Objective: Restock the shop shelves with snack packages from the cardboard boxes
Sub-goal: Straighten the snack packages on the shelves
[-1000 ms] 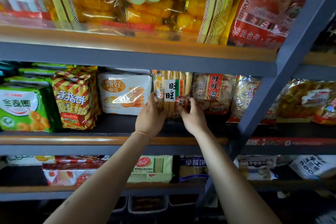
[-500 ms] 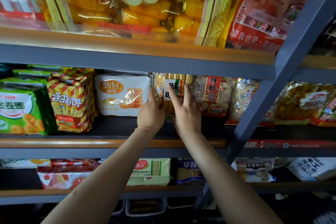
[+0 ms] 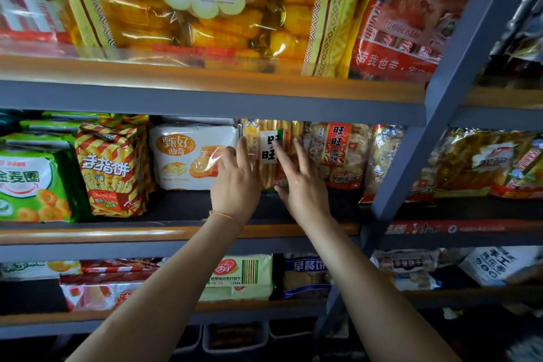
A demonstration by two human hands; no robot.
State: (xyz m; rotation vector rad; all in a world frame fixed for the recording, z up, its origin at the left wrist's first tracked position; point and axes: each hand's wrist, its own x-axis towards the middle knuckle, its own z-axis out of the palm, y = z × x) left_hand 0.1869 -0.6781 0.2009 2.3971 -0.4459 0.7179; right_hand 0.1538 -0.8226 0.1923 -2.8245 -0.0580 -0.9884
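Above the grip, the big yellow bread bag [image 3: 205, 9] reads "软面包" and "Soft French bread". Under both flat hands, the rice cracker pack [image 3: 271, 153] shows "旺旺". Just right of the grip, another cracker pack [image 3: 338, 153] reads "旺旺". Left of the grip, the white cookie pack [image 3: 188, 156] says "甄好 曲奇", and the striped bag [image 3: 110, 170] says "手指饼". Below the grip, a blue pack [image 3: 305, 273] starts with "早餐".
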